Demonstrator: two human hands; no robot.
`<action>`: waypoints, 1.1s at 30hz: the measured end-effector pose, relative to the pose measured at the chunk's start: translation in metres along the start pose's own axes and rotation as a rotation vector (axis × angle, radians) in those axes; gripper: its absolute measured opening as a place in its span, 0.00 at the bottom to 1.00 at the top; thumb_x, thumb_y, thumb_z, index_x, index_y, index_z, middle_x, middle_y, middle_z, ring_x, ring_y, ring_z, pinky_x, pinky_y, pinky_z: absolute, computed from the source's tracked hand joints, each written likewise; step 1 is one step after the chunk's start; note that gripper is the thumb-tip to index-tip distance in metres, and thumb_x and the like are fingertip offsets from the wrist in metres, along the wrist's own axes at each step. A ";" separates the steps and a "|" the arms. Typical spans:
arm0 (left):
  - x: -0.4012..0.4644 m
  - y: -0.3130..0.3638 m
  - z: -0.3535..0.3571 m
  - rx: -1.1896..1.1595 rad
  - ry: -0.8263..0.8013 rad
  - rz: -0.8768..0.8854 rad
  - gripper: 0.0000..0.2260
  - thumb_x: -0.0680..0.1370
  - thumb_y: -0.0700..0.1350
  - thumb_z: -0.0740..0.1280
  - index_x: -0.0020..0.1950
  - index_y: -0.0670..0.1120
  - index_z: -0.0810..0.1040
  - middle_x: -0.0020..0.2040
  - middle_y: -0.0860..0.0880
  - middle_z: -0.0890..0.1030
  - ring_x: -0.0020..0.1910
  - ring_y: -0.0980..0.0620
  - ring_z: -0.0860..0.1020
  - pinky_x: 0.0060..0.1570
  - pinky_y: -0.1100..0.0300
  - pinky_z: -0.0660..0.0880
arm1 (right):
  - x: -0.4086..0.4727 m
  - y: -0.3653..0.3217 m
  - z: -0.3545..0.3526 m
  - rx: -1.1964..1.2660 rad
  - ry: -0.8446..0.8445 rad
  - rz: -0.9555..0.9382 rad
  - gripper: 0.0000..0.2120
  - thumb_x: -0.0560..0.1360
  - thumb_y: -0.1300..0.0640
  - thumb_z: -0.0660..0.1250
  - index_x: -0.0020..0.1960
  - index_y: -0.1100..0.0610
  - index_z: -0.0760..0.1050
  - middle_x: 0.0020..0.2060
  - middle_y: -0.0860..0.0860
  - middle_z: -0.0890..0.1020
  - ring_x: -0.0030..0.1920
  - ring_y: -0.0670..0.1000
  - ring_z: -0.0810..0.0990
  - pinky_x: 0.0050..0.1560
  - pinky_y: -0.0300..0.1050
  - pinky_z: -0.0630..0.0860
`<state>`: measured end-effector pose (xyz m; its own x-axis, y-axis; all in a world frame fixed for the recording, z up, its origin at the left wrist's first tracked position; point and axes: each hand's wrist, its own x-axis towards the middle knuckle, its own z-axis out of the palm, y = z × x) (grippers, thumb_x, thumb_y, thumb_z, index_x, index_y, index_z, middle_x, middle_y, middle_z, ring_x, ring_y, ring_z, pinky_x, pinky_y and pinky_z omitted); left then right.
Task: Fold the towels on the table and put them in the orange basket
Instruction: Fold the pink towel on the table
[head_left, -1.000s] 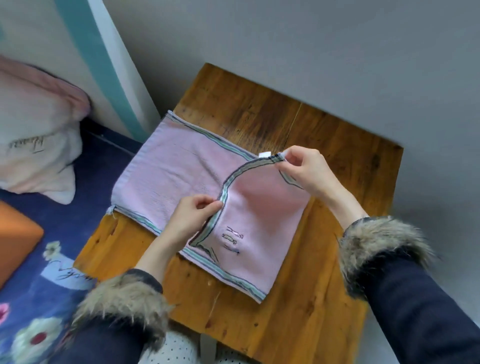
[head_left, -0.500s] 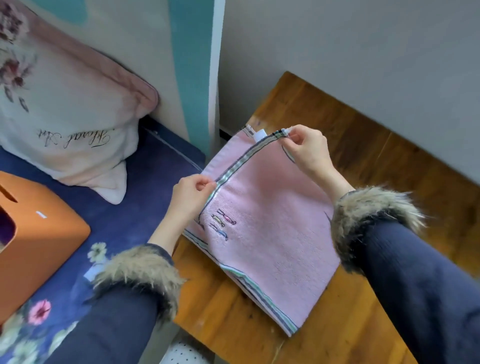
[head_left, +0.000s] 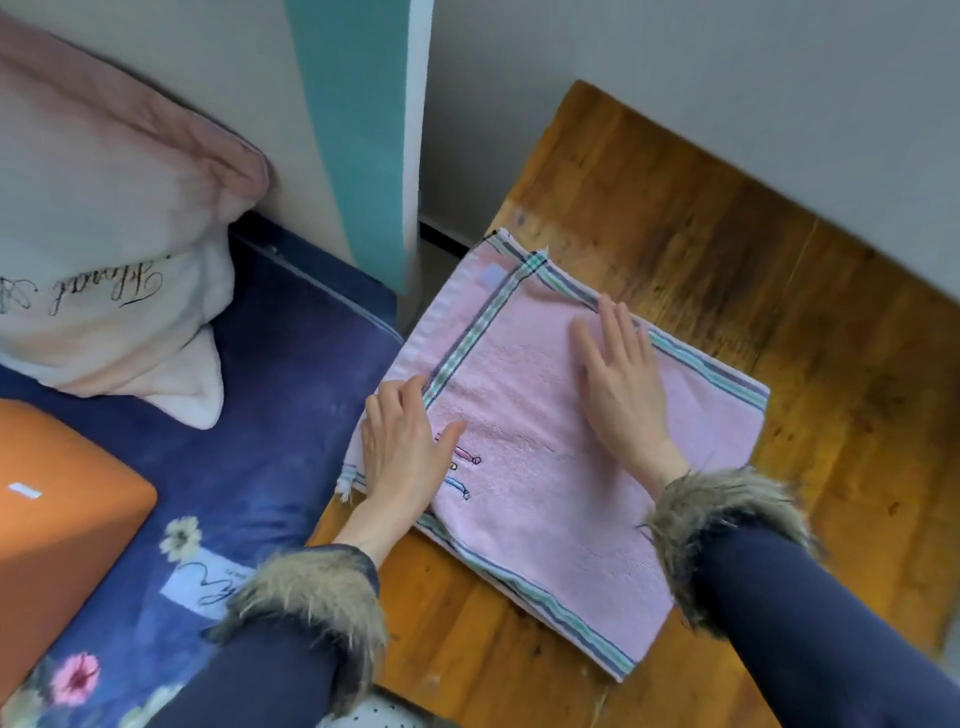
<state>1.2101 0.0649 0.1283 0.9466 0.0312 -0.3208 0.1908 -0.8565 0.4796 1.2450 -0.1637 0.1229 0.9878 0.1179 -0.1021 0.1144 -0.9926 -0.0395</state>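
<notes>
under both palms on the wooden table (head_left: 727, 249) lies the pink towel (head_left: 545, 519), doubled over once, its striped borders stacked along the far and left edges. the left hand (head_left: 400, 457) rests flat near the towel's left edge, fingers straight and relaxed, holding nothing, fingertips touching the striped band and the thumb reaching toward the small embroidered motif just right of it. the right hand (head_left: 618, 384) lies flat too, fingers together and pointing away, pressing the cloth just inside the far striped border; it grips nothing either. the step in hand looks like smoothing the first fold flat. the towel's left edge seems to overhang the table slightly beyond the left hand. well to the left of that hand, down on the blue flowered bedding (head_left: 249, 395), sits the orange basket (head_left: 57, 530), only one corner of it in view; a pale pillow (head_left: 104, 249) is beyond it. the next move probably calls for pinching two corners and folding again, keeping the edges lined up, until the bundle is small enough to carry left into the basket
</notes>
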 end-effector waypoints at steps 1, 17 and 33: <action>0.001 0.001 0.000 0.019 0.006 0.017 0.29 0.74 0.54 0.69 0.69 0.42 0.66 0.61 0.43 0.69 0.59 0.44 0.66 0.58 0.54 0.65 | -0.003 0.002 0.001 -0.008 -0.031 -0.034 0.23 0.75 0.67 0.60 0.70 0.61 0.66 0.72 0.64 0.62 0.72 0.64 0.60 0.71 0.61 0.59; 0.036 0.093 0.024 0.325 -0.237 0.431 0.25 0.74 0.42 0.65 0.71 0.45 0.64 0.65 0.43 0.68 0.63 0.41 0.65 0.56 0.47 0.66 | -0.117 0.040 -0.028 0.114 -0.364 0.559 0.24 0.79 0.54 0.54 0.74 0.54 0.55 0.71 0.56 0.62 0.67 0.59 0.65 0.50 0.52 0.73; 0.021 0.152 0.055 0.297 -0.400 0.752 0.24 0.74 0.40 0.64 0.70 0.45 0.67 0.62 0.44 0.74 0.62 0.43 0.71 0.58 0.50 0.64 | -0.187 0.090 -0.047 0.237 -0.333 0.793 0.16 0.79 0.50 0.55 0.55 0.59 0.76 0.52 0.56 0.78 0.52 0.59 0.77 0.42 0.46 0.69</action>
<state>1.2440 -0.0928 0.1492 0.6226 -0.7253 -0.2938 -0.5701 -0.6776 0.4646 1.0759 -0.2758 0.1853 0.6808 -0.5624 -0.4692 -0.6508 -0.7584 -0.0353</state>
